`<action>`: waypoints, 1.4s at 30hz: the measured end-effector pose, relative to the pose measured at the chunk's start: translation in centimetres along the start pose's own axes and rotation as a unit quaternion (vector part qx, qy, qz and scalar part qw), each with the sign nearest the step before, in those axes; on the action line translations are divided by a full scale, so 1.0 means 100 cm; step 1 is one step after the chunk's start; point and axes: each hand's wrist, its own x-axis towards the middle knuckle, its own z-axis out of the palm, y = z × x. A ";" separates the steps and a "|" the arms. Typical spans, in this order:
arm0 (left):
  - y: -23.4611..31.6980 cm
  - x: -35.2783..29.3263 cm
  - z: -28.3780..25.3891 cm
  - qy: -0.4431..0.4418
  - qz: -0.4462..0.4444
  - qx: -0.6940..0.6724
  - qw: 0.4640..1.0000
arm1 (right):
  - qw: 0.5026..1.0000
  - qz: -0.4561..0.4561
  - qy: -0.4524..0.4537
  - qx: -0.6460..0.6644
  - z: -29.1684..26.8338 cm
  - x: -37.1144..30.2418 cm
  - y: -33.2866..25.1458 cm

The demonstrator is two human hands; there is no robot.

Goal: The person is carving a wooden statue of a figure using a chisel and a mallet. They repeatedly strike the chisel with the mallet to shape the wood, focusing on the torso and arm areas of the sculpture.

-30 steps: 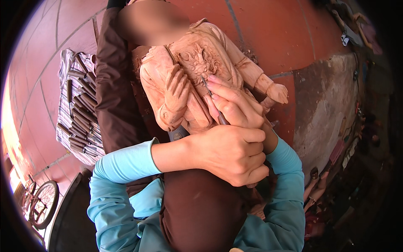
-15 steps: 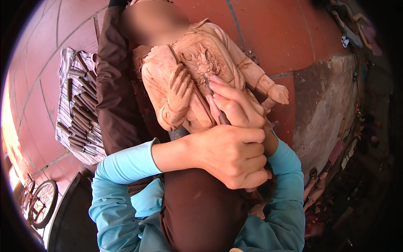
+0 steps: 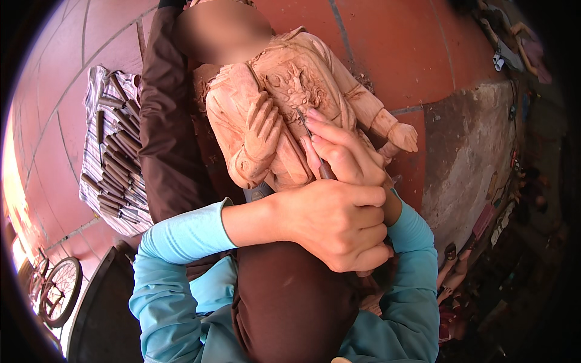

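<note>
A carved wooden statue [image 3: 290, 54] of a robed figure lies in front of me, with a raised relief of a creature's face [image 3: 293, 85] on its chest. A thin chisel [image 3: 305, 124] points up at the robe just below that relief. The fingers of my right hand [image 3: 348, 148] close round its blade and rest against the wood. Nearer to me, my left hand [image 3: 342, 224] is a fist wrapped round the chisel's wooden handle [image 3: 327, 171]. Most of the handle is hidden in the fist. The statue's carved hand [image 3: 261, 127] lies left of the blade.
On a striped cloth [image 3: 91, 136] at the left lie several wood-handled carving tools [image 3: 118, 157]. My brown-trousered leg [image 3: 169, 121] runs between them and the statue. A bicycle wheel [image 3: 60, 291] shows at lower left. Red floor tiles [image 3: 399, 48] border a worn grey slab [image 3: 466, 151] at right.
Statue and hands appear shifted very slightly to the right in the picture. Both hands keep their grip, and the chisel tip stays at nearly the same spot on the statue.
</note>
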 end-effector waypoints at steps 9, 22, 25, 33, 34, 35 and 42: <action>-0.001 0.002 -0.002 0.034 -0.021 -0.014 0.999 | 1.000 0.011 -0.018 -0.019 -0.005 0.008 -0.007; 0.000 -0.021 0.002 0.034 0.062 0.036 0.997 | 0.992 -0.054 -0.005 -0.111 0.003 0.003 -0.007; 0.005 -0.018 0.002 -0.003 0.073 0.042 0.996 | 0.989 -0.069 0.005 -0.129 0.000 -0.005 0.000; 0.005 -0.013 0.005 0.007 0.022 0.056 0.998 | 0.998 -0.043 -0.023 -0.051 -0.001 -0.005 0.004; 0.005 -0.013 0.005 0.009 0.019 0.054 0.998 | 0.998 -0.040 -0.029 -0.046 -0.002 -0.005 0.004; 0.005 -0.012 0.005 0.012 0.015 0.048 0.999 | 0.998 -0.036 -0.023 -0.041 -0.001 -0.005 0.004; -0.003 -0.013 -0.003 0.018 0.034 -0.005 0.999 | 0.996 -0.027 -0.007 -0.084 0.003 0.002 -0.004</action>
